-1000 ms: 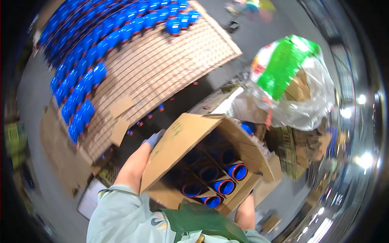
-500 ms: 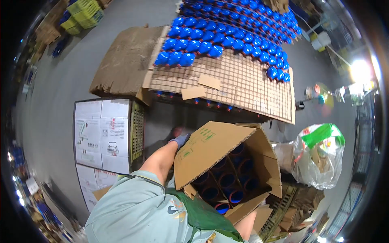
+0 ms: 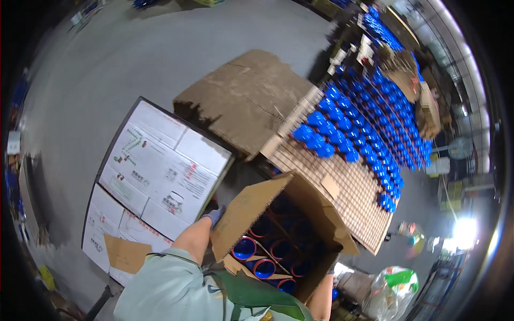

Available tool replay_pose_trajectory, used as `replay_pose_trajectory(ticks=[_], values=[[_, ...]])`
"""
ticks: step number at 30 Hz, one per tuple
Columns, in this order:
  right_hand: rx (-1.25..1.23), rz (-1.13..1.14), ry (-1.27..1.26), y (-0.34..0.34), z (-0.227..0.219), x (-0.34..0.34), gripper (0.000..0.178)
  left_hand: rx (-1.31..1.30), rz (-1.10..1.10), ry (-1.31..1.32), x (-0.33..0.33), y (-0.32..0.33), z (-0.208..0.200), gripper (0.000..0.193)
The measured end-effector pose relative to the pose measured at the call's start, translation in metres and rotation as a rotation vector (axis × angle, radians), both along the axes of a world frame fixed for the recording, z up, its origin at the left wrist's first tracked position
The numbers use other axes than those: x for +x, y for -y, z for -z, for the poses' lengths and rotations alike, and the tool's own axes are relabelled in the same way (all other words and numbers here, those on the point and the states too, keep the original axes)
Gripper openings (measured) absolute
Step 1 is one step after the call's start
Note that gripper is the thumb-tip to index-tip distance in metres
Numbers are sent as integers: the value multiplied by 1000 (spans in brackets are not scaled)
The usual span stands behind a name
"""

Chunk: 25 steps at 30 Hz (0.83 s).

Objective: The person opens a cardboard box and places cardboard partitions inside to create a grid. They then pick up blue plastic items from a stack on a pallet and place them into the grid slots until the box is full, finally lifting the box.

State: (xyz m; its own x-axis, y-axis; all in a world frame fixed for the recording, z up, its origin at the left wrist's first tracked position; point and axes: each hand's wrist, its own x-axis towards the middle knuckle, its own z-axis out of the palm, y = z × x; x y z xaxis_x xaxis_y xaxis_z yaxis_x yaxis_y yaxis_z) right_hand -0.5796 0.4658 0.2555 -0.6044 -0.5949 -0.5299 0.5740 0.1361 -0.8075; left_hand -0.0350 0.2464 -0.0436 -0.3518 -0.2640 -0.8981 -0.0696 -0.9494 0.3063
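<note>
I hold an open cardboard box (image 3: 249, 203) against my front, tilted so its inside shows. Dividers split it into cells, and several blue open-mouthed containers (image 3: 264, 268) with red rims sit in them. My left hand (image 3: 215, 215), in a greyish-blue glove, grips the box's left side, its fingertips mostly hidden. At the right side my right hand (image 3: 331, 271) supports the box; the box covers most of it. Just beyond the box is a table topped with a gridded cardboard sheet (image 3: 348, 206), bearing rows of shiny blue rounded pieces (image 3: 334, 115).
To the left stands a stack topped with white printed cartons (image 3: 160, 160), with a loose cardboard piece (image 3: 127, 254) on it. A large worn brown cardboard box (image 3: 243, 91) adjoins the table. Lower right, a clear plastic bag (image 3: 393, 294) with a green patch stands near the box.
My view has swung left, so the table now appears farther right and tilted. The box has turned with me and its opening faces me more. Both hands stay on it.
</note>
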Motion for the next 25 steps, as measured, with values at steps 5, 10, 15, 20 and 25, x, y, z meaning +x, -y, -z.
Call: replay_pose_trajectory(ticks=[5,10,15,20,25], values=[[-126,-261,92,220,41,110,54,-129,-156,203,112,151,-97,66],[-256,-407,268,436,61,322,65,-429,-561,453,281,272,-193,65],[-272,-540,783,522,103,482,69,-539,-924,683,422,267,-225,65],[-152,-749,454,596,151,546,57,-464,-1054,891,474,202,-182,67],[-121,-888,208,652,106,617,49,-221,-816,915,387,132,-90,70]])
